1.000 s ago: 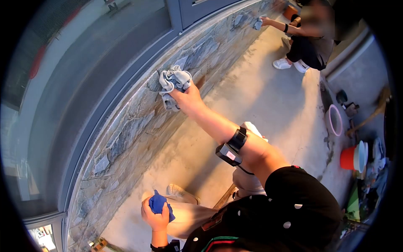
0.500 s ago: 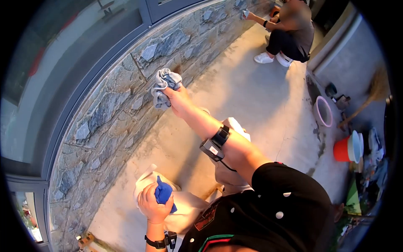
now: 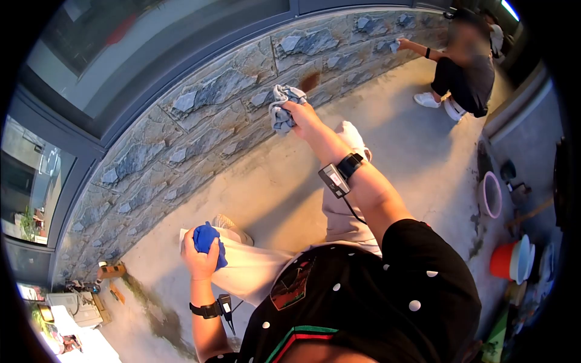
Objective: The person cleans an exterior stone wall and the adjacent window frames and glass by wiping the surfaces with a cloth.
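Note:
A crumpled grey cloth [image 3: 282,110] is bunched in my right hand [image 3: 304,119], with the arm stretched out toward the stone wall [image 3: 212,91]. The cloth overlaps the wall's lower part in the view; whether it touches the stone I cannot tell. My left hand [image 3: 201,259] is closed round a blue cloth [image 3: 207,238] above my light trouser leg [image 3: 254,271], on the lower left. Black bands with small devices are on both of my arms.
Another person [image 3: 466,78] squats by the wall, holding a pale cloth [image 3: 394,46]. Along the right stand a pink-rimmed basin [image 3: 491,195] and a red bucket [image 3: 502,261]. Window frames [image 3: 100,142] top the wall. A brick [image 3: 111,270] lies at the lower left.
The view has turned, showing more ground at the lower left. My right hand and the grey cloth now appear lower against the wall. Both hands keep their cloths.

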A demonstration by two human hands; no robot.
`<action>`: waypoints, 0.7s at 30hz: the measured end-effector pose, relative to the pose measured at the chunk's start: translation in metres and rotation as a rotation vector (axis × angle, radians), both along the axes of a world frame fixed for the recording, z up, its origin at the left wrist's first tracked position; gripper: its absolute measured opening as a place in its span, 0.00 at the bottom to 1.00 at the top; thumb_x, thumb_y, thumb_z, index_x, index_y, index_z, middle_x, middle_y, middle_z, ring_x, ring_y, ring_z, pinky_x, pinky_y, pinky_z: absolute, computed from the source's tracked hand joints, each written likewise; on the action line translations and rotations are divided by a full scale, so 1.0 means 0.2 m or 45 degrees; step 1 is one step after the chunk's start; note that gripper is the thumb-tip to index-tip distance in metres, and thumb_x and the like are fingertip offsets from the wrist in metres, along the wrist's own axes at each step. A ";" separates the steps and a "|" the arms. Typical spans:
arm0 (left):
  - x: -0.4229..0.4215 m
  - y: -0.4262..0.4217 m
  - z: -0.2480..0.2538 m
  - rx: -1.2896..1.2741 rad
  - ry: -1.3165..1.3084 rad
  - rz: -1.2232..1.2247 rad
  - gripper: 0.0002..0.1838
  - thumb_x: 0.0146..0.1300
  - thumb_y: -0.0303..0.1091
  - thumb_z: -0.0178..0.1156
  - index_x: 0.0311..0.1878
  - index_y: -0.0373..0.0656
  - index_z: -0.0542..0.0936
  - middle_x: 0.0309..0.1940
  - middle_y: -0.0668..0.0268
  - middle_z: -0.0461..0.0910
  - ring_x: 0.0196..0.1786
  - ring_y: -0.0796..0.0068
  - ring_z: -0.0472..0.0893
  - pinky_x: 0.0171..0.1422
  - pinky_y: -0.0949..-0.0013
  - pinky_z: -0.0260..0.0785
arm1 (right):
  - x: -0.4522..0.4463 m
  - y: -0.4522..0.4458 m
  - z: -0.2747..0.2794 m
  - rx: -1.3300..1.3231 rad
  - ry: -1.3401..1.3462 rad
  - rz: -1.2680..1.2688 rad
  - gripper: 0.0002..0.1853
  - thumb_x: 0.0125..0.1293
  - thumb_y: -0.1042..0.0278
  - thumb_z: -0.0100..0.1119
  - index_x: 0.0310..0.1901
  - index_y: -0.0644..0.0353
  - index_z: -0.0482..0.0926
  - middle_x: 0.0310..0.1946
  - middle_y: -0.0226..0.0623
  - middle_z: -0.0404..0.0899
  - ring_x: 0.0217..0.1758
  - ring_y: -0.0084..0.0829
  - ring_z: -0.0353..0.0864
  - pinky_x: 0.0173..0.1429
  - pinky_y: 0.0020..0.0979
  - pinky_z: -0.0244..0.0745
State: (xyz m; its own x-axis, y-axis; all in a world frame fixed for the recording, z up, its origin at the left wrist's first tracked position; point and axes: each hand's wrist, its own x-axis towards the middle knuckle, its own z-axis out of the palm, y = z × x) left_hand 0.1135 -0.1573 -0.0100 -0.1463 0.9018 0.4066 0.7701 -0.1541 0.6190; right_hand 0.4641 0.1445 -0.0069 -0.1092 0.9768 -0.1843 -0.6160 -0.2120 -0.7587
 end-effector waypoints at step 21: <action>-0.18 -1.44 0.02 -1.284 -2.040 0.233 0.27 0.56 0.40 0.62 0.54 0.32 0.74 0.44 0.51 0.81 0.48 0.58 0.81 0.58 0.57 0.75 | -0.45 -0.07 -0.14 -0.377 0.280 0.471 0.08 0.69 0.69 0.52 0.45 0.58 0.78 0.41 0.36 0.84 0.44 0.33 0.85 0.52 0.40 0.80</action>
